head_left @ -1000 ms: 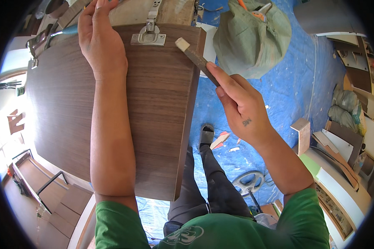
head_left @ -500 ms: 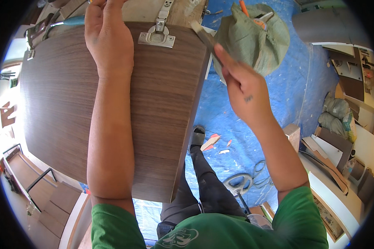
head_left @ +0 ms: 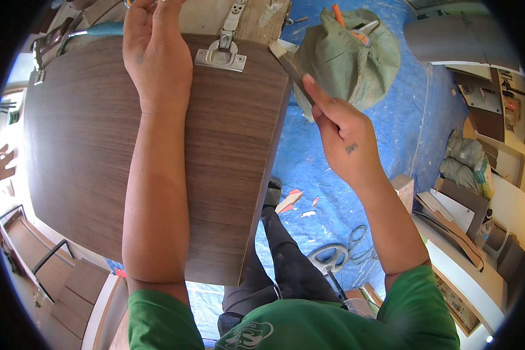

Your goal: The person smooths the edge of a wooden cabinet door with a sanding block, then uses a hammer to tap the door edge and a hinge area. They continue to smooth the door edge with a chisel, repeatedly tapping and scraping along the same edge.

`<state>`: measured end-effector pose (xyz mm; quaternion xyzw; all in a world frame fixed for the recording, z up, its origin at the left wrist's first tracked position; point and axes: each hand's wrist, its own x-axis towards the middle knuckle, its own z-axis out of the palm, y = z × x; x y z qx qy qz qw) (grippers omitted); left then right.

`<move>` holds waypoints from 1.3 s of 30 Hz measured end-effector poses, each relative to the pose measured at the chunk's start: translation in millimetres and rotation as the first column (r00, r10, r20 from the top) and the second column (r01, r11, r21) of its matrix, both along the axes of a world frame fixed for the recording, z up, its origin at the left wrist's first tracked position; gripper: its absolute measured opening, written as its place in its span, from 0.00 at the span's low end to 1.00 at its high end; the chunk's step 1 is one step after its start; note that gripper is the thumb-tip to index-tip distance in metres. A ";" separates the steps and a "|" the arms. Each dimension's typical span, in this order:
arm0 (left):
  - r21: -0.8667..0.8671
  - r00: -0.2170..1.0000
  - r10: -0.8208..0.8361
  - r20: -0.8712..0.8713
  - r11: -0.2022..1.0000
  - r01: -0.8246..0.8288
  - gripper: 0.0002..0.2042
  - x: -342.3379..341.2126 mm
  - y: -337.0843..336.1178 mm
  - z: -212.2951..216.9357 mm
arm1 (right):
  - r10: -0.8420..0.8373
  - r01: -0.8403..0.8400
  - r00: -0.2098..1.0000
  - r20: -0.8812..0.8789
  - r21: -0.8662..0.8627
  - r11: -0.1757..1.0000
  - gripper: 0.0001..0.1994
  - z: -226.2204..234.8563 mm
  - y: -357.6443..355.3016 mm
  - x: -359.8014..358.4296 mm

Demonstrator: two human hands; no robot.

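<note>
A dark brown wood-grain panel lies in front of me, with a metal cabinet hinge screwed on near its far right corner. My left hand is over the panel's far edge, left of the hinge. Its fingers are curled and closed, partly cut off by the picture's upper edge; a small yellow bit shows at them, too little to name. In my right hand is a flat narrow greyish bar, gripped between thumb and fingers. The bar slants along the panel's far right corner and appears to touch its edge.
A blue-handled tool lies beyond the panel at far left. A green woven sack with an orange-handled item stands beyond my right hand on blue sheeting. Scraps, a cable and a grey wheel-like ring are below. Boards and bags line the right.
My right hand has drawn the bar slightly back toward me along the panel's corner. My left hand stays almost where it was; the view has shifted a little.
</note>
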<state>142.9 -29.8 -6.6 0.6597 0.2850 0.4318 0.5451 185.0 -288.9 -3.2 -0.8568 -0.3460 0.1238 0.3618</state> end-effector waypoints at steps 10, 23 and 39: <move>0.007 0.999 -0.021 -0.044 1.000 0.021 0.19 -2.2 1.9 -1.7 | -0.001 0.002 1.000 -0.029 0.048 0.999 0.27 -0.5 -2.8 -6.1; 0.006 0.999 -0.023 -0.040 1.000 0.023 0.19 2.0 -0.4 -1.7 | -0.015 0.012 0.997 0.071 0.050 0.999 0.26 -3.4 6.2 7.0; 0.010 0.999 -0.038 -0.023 0.999 0.038 0.22 2.0 -2.3 3.6 | -0.229 0.284 0.939 -0.255 0.203 0.937 0.25 -6.8 24.2 52.7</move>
